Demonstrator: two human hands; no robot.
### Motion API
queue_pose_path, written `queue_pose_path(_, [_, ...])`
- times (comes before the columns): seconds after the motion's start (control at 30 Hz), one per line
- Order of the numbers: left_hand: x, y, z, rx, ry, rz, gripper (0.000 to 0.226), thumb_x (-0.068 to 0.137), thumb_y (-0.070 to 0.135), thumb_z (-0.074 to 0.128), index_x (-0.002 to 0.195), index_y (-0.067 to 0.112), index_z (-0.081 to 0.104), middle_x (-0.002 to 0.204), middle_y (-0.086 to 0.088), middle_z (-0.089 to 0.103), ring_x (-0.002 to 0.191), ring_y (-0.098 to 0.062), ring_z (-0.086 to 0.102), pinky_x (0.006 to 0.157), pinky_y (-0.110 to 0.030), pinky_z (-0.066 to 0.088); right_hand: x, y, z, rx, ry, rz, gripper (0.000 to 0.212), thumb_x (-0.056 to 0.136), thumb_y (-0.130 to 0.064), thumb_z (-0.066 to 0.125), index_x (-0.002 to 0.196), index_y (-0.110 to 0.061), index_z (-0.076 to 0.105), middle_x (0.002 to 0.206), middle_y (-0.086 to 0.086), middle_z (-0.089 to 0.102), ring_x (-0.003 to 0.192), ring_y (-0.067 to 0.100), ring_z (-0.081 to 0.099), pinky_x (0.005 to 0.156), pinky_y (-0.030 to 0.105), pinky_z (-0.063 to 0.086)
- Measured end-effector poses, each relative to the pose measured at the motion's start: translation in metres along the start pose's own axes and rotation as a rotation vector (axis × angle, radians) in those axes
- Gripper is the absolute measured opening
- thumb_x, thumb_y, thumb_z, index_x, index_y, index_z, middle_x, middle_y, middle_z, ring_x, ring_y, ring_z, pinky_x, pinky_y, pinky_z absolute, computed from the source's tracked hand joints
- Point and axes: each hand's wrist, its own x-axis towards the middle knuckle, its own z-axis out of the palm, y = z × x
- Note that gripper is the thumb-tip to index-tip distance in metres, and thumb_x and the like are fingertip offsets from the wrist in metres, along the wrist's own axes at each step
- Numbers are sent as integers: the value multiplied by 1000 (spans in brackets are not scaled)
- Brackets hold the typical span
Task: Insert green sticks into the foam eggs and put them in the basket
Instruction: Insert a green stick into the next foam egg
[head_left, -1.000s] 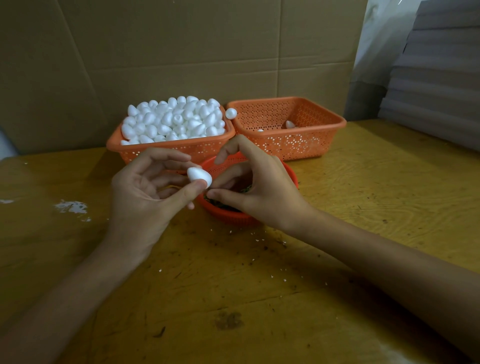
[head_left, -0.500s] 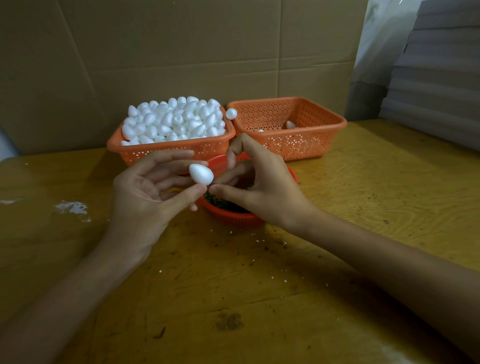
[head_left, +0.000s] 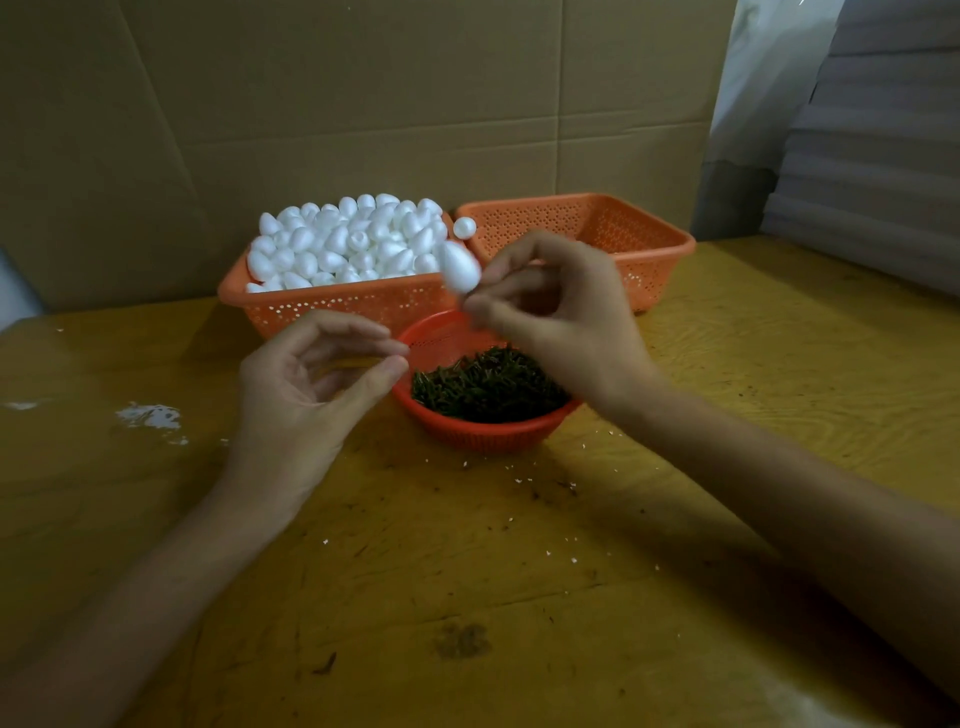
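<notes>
My right hand (head_left: 561, 317) pinches a white foam egg (head_left: 460, 264) at its lower end and holds it above the round red bowl (head_left: 483, 434) of green sticks (head_left: 488, 387). No stick shows at the pinch point. My left hand (head_left: 306, 384) hovers left of the bowl, fingers loosely curled, holding nothing. Behind the bowl, the left orange basket (head_left: 343, 306) is heaped with foam eggs (head_left: 348, 244). The right orange basket (head_left: 649, 260) stands beside it, its inside mostly hidden by my right hand.
One loose foam egg (head_left: 464, 227) sits on the rims between the two baskets. A cardboard wall (head_left: 363, 104) closes off the back. Stacked grey sheets (head_left: 878, 156) stand at the right. White crumbs and dark specks (head_left: 545, 483) dot the wooden table in front of the bowl.
The egg passed from my left hand to my right hand, which rose toward the baskets with it. My left hand let go and stayed left of the bowl.
</notes>
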Motion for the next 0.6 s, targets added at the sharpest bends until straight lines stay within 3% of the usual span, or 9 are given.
queue_pose_path(0.13, [-2,-2,1,130,-43,34,3,96,21,75,100,20,75,103,3,78,104,-16,74,89,-23,57,18,14,-30,-92,187,26,18,88,-10,82,102,-5,72,88,6,80,80,19,78,77,42,65])
queue_pose_path(0.27, [-4,-5,1,169,-45,-12,7,98,25,71,99,21,77,103,5,78,105,-15,73,89,-24,57,26,42,-50,-244,345,76,15,89,-17,82,101,-11,76,90,-1,79,82,12,77,76,41,65])
queue_pose_path(0.47, [-5,-8,1,238,-54,-43,18,96,38,68,100,23,78,104,0,76,108,-22,69,91,-39,59,32,65,-73,-408,517,152,9,90,-23,79,97,-19,79,89,-8,77,81,5,75,77,40,65])
queue_pose_path(0.6, [-7,-7,3,273,-55,-39,11,97,28,71,98,20,79,102,-1,74,109,-17,66,87,-33,57,33,70,-81,-465,543,180,9,92,-22,76,99,-19,79,91,-7,77,82,5,74,78,39,64])
